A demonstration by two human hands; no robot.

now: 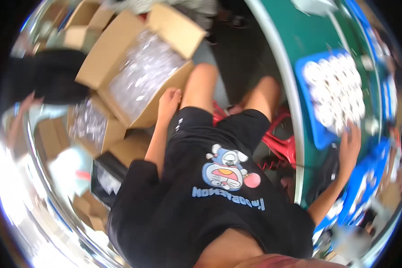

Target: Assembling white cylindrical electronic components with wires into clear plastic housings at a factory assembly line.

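Over at the green tabletop (304, 31), the right hand (350, 143) is at the near end of a blue tray (320, 133) of white pieces (331, 87); I can't tell whether its grip is closed on one. The left hand (168, 102), curled, is beside an open carton (106, 56) of clear plastic (143, 73), its grip unclear too.

Green worktop (295, 29) runs far to near down the right side, pale rim (279, 49) curving with the lens. Red plastic seat (285, 146) beside that rim, partly covered; stool or chair, unclear. Floor (213, 67) grey at far centre, much darker toward the worktop. Strong white glare (2, 174) along the left, brightest near-left; source blurred.
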